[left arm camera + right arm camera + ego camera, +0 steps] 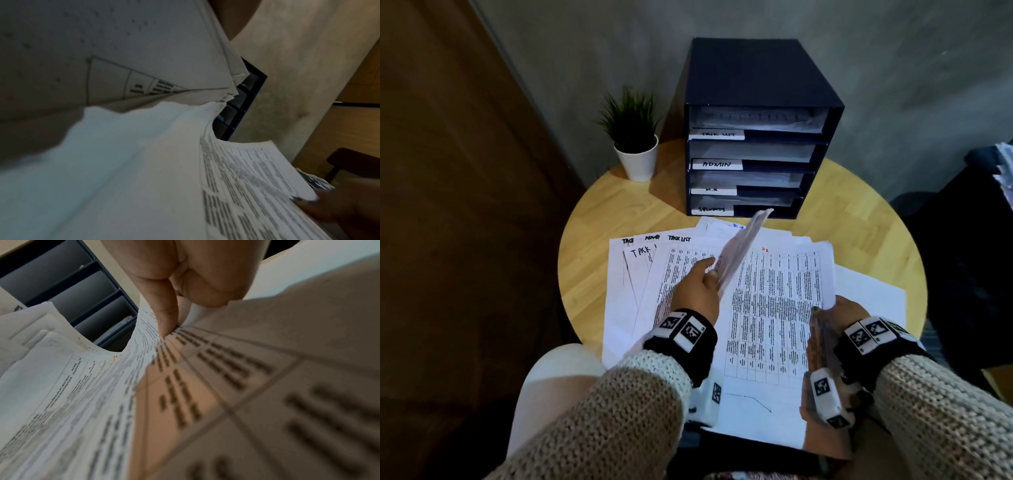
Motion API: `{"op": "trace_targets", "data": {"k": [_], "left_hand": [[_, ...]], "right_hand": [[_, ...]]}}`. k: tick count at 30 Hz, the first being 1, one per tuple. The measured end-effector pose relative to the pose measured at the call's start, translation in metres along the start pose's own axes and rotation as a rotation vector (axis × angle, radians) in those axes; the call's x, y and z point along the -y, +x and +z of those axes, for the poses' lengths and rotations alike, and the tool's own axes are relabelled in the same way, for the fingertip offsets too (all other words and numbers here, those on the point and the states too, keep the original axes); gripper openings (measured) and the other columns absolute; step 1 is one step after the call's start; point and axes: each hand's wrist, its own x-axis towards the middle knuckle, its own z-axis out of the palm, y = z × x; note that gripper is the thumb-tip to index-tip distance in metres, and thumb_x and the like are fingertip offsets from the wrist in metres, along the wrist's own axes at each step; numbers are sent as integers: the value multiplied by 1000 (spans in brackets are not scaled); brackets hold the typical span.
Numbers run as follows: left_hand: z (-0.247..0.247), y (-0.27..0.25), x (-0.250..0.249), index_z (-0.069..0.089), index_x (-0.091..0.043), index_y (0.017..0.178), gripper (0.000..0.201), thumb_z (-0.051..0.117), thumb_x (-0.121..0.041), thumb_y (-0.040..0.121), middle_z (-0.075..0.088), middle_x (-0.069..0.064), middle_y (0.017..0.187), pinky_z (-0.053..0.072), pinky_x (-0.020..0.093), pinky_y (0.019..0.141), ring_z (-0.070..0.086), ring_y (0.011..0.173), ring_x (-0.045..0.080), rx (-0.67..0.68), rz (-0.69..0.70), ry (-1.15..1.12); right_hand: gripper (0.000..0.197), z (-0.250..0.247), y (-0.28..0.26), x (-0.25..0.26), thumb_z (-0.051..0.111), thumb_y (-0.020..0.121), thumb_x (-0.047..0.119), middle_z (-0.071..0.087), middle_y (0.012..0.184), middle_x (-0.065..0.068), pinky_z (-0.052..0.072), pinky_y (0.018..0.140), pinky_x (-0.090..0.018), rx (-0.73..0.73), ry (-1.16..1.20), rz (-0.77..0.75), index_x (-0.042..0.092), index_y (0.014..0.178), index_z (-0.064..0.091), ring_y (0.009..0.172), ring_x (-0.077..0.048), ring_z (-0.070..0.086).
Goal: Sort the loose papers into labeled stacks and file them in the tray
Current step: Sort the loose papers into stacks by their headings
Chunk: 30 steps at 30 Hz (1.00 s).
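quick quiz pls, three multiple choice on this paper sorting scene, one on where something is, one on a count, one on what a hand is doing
1. Where is the potted plant?
A. left of the file tray
B. on top of the tray
C. on the papers

2. How many labelled slots does the file tray show?
A. two
B. four
C. six

3. What is the left hand doing?
A. lying flat on the table
B. lifting a sheet on edge
C. touching the plant

Answers:
1. A, the plant stands on the round table beside the tray's left wall.
2. B, four white labels sit one above another.
3. B, the sheet rises from the spread papers in its fingers, while the right hand grips the papers' right edge.
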Motion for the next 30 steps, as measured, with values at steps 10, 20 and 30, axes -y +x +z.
{"op": "trace_targets", "data": {"k": [10,20,30], "left_hand": [[-55,42,11,47,-35,131,62,51,-64,76,37,11,140,29,49,109,37,128,39,84,-419,509],[-52,37,12,54,-33,118,52,53,-60,74,59,11,117,43,44,98,53,112,34,-36,-320,348],[-4,-25,-10,56,-28,115,28,37,-19,96,64,7,95,36,25,65,56,80,25,93,79,310]], "right_hand": [[40,3,3,-4,54,95,25,59,128,-15,44,97,-33,-10,50,-1,5,129,53,117,-30,56],[38,3,2,-2,53,95,25,60,126,-14,43,94,-32,-26,47,20,7,129,53,114,-31,56],[44,2,-3,1,56,93,25,57,131,-14,45,98,-34,-43,142,72,5,132,50,117,-31,55]]}}
